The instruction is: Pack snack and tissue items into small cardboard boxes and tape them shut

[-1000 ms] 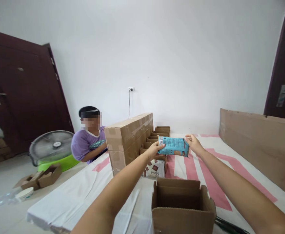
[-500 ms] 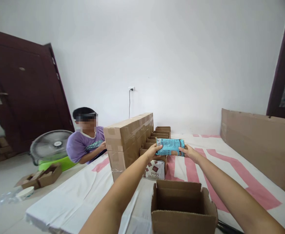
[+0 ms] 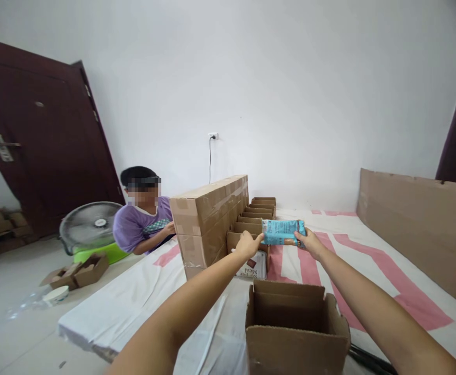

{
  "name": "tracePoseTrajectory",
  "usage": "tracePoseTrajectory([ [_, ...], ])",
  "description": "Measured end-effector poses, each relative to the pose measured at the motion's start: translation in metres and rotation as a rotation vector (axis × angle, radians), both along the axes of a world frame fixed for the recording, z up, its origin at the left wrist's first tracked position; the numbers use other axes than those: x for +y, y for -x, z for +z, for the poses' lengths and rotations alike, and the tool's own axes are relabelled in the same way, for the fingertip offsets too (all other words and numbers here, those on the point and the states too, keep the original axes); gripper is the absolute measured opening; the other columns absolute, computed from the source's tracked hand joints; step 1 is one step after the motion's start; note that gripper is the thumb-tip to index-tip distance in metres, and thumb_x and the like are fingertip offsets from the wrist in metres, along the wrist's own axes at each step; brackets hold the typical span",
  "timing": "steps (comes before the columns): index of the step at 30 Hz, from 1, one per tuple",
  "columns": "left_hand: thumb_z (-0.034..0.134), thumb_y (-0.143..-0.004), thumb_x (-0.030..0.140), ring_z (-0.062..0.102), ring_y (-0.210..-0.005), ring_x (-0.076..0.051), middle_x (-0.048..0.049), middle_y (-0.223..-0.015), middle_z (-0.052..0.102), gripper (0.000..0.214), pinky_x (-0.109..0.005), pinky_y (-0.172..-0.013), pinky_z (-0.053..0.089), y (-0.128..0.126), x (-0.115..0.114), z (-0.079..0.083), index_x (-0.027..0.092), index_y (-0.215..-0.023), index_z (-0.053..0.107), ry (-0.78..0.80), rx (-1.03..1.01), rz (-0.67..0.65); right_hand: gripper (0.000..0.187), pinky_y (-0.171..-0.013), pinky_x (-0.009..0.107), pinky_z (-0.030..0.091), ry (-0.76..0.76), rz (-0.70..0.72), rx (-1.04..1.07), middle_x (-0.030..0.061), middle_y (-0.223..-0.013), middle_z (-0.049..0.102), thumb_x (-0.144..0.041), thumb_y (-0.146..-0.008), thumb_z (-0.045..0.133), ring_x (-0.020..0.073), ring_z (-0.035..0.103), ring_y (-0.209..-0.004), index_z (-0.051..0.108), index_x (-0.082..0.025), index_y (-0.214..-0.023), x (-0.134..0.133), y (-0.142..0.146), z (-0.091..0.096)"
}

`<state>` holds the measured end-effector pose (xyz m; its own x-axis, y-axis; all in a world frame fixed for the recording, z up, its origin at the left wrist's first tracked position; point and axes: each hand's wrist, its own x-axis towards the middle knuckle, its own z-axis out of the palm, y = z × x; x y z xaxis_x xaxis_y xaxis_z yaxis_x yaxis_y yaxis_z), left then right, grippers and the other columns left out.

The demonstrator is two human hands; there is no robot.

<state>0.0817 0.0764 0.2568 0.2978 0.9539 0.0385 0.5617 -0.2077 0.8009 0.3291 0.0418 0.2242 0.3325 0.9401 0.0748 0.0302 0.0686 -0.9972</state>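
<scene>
A light-blue printed packet [image 3: 283, 232] is held level above the cloth-covered surface, gripped at its right end by my right hand [image 3: 309, 242]. Beside its left end is my left hand [image 3: 249, 246], thumb toward the packet's edge and no longer over it. The left fingers are bent and partly hidden; I see nothing held in them. Below the left hand stands a white pack printed "Supper Meal" [image 3: 255, 265], against the nearest of a row of open cardboard boxes [image 3: 251, 225]. Closer to me is another open cardboard box [image 3: 296, 346].
Taped cartons [image 3: 212, 205] form a wall left of the box row. Beyond them sits a person in a purple shirt [image 3: 134, 229]. A fan [image 3: 95, 224] and small boxes [image 3: 89, 271] are on the floor. A tall cardboard panel [image 3: 415, 224] borders the right side.
The packet has shifted right relative to my left hand, whose thumb has come off its left end. My right hand still grips it. The view has turned slightly left.
</scene>
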Motion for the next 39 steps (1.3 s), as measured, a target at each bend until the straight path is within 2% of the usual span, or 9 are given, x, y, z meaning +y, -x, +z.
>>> tracePoseTrajectory([
  [4, 0.069, -0.081, 0.053, 0.069, -0.103, -0.026, -0.0104, -0.112, 0.073, 0.044, -0.031, -0.083, 0.052, 0.004, -0.033, 0.000, 0.017, -0.106, 0.067, 0.005, 0.237, -0.343, 0.024, -0.065, 0.028, 0.057, 0.001, -0.121, 0.002, 0.0033, -0.102, 0.066, -0.030, -0.096, 0.060, 0.0130, 0.064, -0.077, 0.060, -0.016, -0.115, 0.003, -0.010, -0.004],
  [7, 0.093, -0.053, 0.033, 0.072, -0.091, -0.021, 0.0033, -0.093, 0.079, 0.041, -0.025, -0.079, 0.054, 0.004, -0.053, -0.003, 0.025, -0.088, 0.074, 0.071, 0.437, -0.671, 0.024, -0.067, 0.029, 0.058, -0.007, -0.156, 0.002, 0.0036, -0.103, 0.066, -0.030, -0.096, 0.061, 0.0133, 0.065, -0.079, 0.060, -0.016, -0.115, 0.006, -0.011, -0.008],
  [9, 0.092, -0.052, 0.019, 0.072, -0.087, -0.021, 0.0052, -0.085, 0.079, 0.037, -0.027, -0.080, 0.054, 0.004, -0.059, -0.006, 0.026, -0.084, 0.075, 0.054, 0.565, -0.764, 0.024, -0.067, 0.029, 0.058, -0.018, -0.163, -0.002, 0.0035, -0.103, 0.066, -0.030, -0.096, 0.061, 0.0135, 0.065, -0.079, 0.060, -0.016, -0.115, 0.007, -0.010, -0.011],
  [12, 0.079, -0.071, 0.012, 0.070, -0.094, -0.022, -0.0004, -0.092, 0.077, 0.022, -0.037, -0.090, 0.053, 0.006, -0.055, -0.008, 0.021, -0.089, 0.073, -0.057, 0.721, -0.731, 0.025, -0.069, 0.030, 0.058, -0.030, -0.172, -0.011, 0.0036, -0.103, 0.067, -0.031, -0.095, 0.062, 0.0141, 0.066, -0.080, 0.060, -0.016, -0.115, 0.009, -0.008, -0.014],
  [16, 0.065, -0.091, 0.028, 0.066, -0.105, -0.022, -0.0061, -0.114, 0.069, 0.019, -0.044, -0.093, 0.054, 0.024, -0.028, -0.002, 0.017, -0.106, 0.067, -0.173, 0.851, -0.597, 0.024, -0.069, 0.031, 0.058, -0.033, -0.200, -0.025, 0.0034, -0.102, 0.067, -0.030, -0.095, 0.062, 0.0142, 0.066, -0.080, 0.061, -0.015, -0.113, 0.009, -0.012, -0.016],
  [22, 0.062, -0.093, 0.033, 0.064, -0.108, -0.023, -0.0082, -0.124, 0.064, 0.029, -0.045, -0.093, 0.055, 0.067, 0.014, 0.008, 0.018, -0.118, 0.062, -0.312, 0.842, -0.289, 0.022, -0.068, 0.030, 0.057, -0.084, -0.234, -0.004, 0.0024, -0.097, 0.068, -0.033, -0.095, 0.062, 0.0133, 0.066, -0.076, 0.063, -0.015, -0.107, 0.004, -0.013, -0.020],
  [27, 0.062, -0.092, 0.033, 0.060, -0.116, -0.026, -0.0099, -0.131, 0.060, 0.036, -0.050, -0.099, 0.050, 0.081, 0.022, 0.008, 0.018, -0.125, 0.058, -0.480, 0.641, -0.097, 0.026, -0.067, 0.029, 0.058, -0.170, -0.214, 0.078, 0.0013, -0.089, 0.071, -0.035, -0.083, 0.073, 0.0143, 0.067, -0.073, 0.064, -0.017, -0.100, -0.006, -0.002, -0.024],
  [33, 0.048, -0.093, 0.020, 0.050, -0.126, -0.026, -0.0116, -0.130, 0.059, 0.029, -0.045, -0.108, 0.039, 0.074, -0.030, -0.005, 0.020, -0.121, 0.057, -0.765, 0.357, -0.034, 0.047, -0.068, 0.032, 0.060, -0.228, -0.133, 0.225, 0.0039, -0.096, 0.074, -0.046, -0.066, 0.081, 0.0205, 0.071, -0.078, 0.062, -0.023, -0.102, -0.035, 0.019, -0.035],
  [39, 0.046, -0.086, 0.018, 0.058, -0.098, -0.025, -0.0110, -0.102, 0.066, 0.023, -0.042, -0.088, 0.044, 0.078, -0.108, -0.072, 0.020, -0.100, 0.064, -0.942, 0.232, -0.386, 0.053, -0.081, 0.041, 0.059, -0.272, 0.064, 0.335, 0.0059, -0.110, 0.074, -0.059, -0.072, 0.075, 0.0253, 0.072, -0.093, 0.062, -0.027, -0.112, -0.079, 0.039, -0.052],
])
